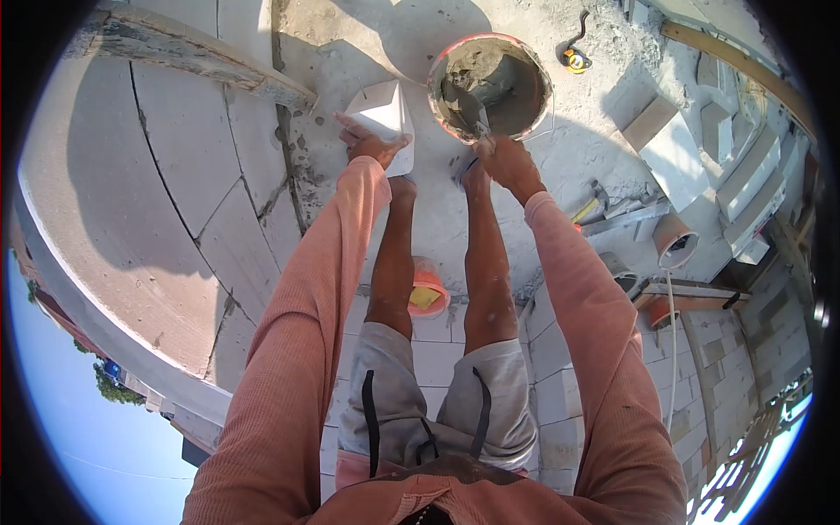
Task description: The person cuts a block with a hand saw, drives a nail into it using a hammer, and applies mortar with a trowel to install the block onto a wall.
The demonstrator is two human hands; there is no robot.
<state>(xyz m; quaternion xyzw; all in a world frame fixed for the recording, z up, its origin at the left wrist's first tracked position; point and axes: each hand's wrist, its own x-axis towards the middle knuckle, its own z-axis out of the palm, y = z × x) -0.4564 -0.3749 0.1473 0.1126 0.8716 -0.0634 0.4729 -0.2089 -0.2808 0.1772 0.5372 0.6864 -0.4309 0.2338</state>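
Note:
My left hand point(374, 147) grips a pale aerated concrete block point(395, 103) across its near end, fingers on one side and thumb on the other. The block lies close to my left foot on the dusty floor. My right hand point(509, 166) is closed round the handle of a trowel point(476, 114). The trowel's blade dips into a bucket point(544, 112) of wet grey mortar point(516, 86); part of the blade is hidden by mortar.
A wall of large blocks point(175, 149) runs along the left, with a timber beam point(188, 44) over it. On the right lie a tape measure point(576, 60), a hammer point(597, 198), loose blocks point(678, 162) and a small pail point(675, 241). An orange bucket point(429, 278) stands behind my legs.

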